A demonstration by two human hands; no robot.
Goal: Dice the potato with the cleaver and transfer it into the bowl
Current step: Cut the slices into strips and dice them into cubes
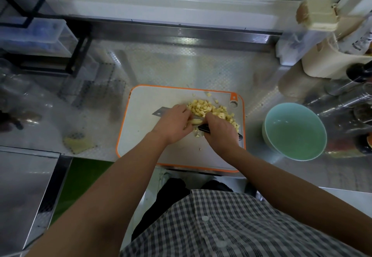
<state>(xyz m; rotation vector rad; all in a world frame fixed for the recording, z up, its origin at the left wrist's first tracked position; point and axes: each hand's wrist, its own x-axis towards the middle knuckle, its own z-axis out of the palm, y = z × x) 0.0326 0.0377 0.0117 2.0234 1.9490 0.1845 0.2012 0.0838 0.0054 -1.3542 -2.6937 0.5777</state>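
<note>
A heap of pale yellow potato dice [203, 107] lies on the white cutting board [145, 104] with an orange rim. My right hand [219, 131] grips the black handle of the cleaver [160, 112]; its blade runs left under my left hand, and only the blade's far tip shows. My left hand [173, 125] lies over the blade with curled fingers, holding a few uncut potato strips [195, 121] at the heap's near side. The pale green bowl [295, 131] stands to the right of the board, with no potato in it.
A steel counter carries the board. Jars, bottles and a cream container [322, 61] crowd the back right. A black wire rack [40, 41] with plastic boxes stands at the back left. A yellow scrap [79, 143] lies on the counter left of the board.
</note>
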